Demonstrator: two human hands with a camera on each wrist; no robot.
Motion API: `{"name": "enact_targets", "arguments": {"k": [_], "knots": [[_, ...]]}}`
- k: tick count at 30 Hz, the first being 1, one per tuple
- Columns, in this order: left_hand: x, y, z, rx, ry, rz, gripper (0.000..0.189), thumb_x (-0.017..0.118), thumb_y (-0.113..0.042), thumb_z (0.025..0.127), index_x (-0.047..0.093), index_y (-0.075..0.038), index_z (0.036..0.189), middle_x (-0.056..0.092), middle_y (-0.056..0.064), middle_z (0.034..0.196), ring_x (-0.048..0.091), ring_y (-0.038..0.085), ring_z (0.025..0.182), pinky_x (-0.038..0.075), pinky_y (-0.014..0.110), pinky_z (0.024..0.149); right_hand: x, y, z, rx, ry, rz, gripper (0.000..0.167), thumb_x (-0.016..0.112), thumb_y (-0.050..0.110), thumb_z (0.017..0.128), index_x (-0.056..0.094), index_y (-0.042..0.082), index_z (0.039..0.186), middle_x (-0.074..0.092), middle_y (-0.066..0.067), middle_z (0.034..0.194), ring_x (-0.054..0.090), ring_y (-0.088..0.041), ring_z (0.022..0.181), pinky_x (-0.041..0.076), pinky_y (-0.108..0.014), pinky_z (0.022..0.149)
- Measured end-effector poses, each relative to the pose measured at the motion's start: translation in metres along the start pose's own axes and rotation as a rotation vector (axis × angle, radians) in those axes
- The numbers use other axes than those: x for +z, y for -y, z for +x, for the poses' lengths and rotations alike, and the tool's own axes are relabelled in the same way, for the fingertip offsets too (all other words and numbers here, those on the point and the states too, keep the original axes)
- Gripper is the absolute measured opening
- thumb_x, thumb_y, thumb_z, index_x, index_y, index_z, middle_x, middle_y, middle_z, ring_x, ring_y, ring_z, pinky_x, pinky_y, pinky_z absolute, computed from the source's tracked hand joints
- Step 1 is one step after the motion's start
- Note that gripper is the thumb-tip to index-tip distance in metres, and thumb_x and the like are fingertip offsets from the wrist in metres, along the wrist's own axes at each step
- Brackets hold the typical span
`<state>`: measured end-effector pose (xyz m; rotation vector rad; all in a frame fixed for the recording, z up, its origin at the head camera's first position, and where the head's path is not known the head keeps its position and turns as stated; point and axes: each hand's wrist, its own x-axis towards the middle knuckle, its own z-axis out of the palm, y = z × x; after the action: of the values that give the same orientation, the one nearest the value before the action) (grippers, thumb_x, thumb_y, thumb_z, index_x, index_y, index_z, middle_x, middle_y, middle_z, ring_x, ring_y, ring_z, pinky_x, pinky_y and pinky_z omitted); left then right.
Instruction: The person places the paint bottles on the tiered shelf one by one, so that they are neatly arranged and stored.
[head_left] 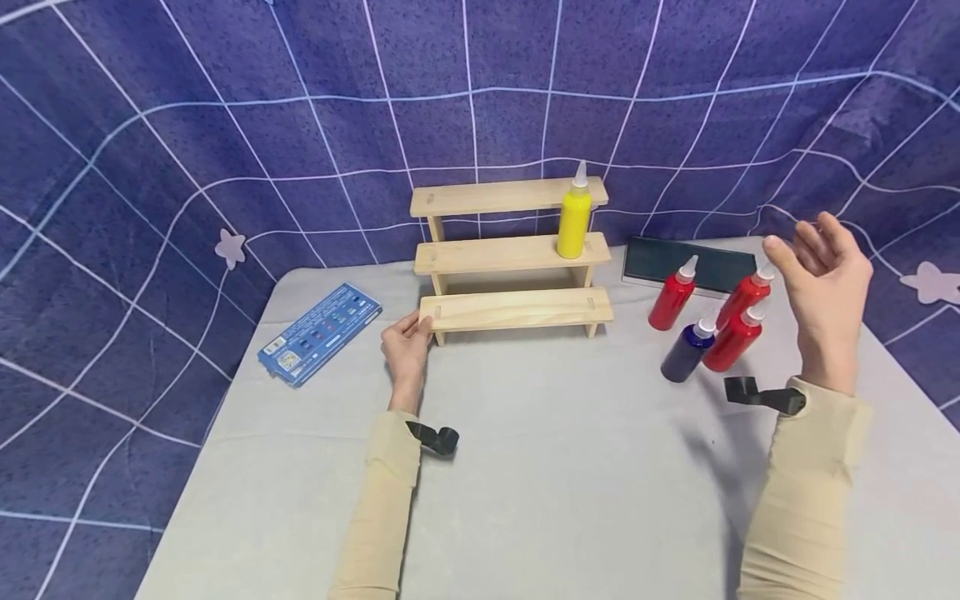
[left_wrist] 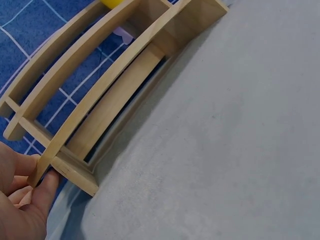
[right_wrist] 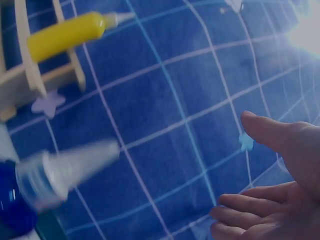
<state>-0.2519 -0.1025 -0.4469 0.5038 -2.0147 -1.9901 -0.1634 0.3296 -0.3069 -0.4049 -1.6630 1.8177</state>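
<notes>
My left hand point(head_left: 406, 348) pinches the left end of the lowest step of a three-tier wooden shelf point(head_left: 517, 310). Thumb and fingers lie on either side of the step's edge in the left wrist view. A yellow squeeze bottle point(head_left: 573, 223) with a pointed clear tip stands upright on the middle step, toward its right end. My right hand point(head_left: 831, 302) is raised at the right, fingers apart and holding nothing. Nearest to it are three red squeeze bottles point(head_left: 735, 340) and a dark blue one point(head_left: 686, 355), grouped on the table; the blue bottle's nozzle point(right_wrist: 75, 170) looms large in the right wrist view.
A blue printed box point(head_left: 321, 333) lies flat left of the shelf. Behind the red bottles lies a dark flat tray or panel point(head_left: 675, 260). A blue gridded curtain point(head_left: 337, 125) hangs behind the pale cloth-covered table point(head_left: 555, 467), close at the shelf's back.
</notes>
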Motion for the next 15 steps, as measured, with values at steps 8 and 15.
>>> {"name": "enact_targets", "arguments": {"k": [8, 15], "knots": [[0.000, 0.000, 0.000, 0.005, 0.005, -0.008, 0.034, 0.066, -0.003, 0.091, 0.062, 0.008, 0.123, 0.066, 0.027, 0.116, 0.067, 0.029, 0.106, 0.059, 0.018, 0.081, -0.019, -0.017, 0.019, 0.097, 0.003, -0.064, 0.076, 0.074, 0.002, 0.083, 0.037, 0.008, 0.150, 0.046, -0.010, 0.148, 0.045, -0.014, 0.135, 0.035, -0.011, 0.109], [0.001, 0.000, 0.000, 0.007, 0.007, 0.005, 0.033, 0.065, -0.003, 0.091, 0.062, 0.008, 0.123, 0.066, 0.027, 0.116, 0.067, 0.030, 0.105, 0.059, 0.017, 0.080, -0.031, -0.039, 0.037, 0.181, 0.070, -0.303, 0.079, 0.072, 0.015, 0.087, 0.029, 0.013, 0.154, 0.037, -0.008, 0.155, 0.037, -0.013, 0.140, 0.030, -0.013, 0.114]]}}
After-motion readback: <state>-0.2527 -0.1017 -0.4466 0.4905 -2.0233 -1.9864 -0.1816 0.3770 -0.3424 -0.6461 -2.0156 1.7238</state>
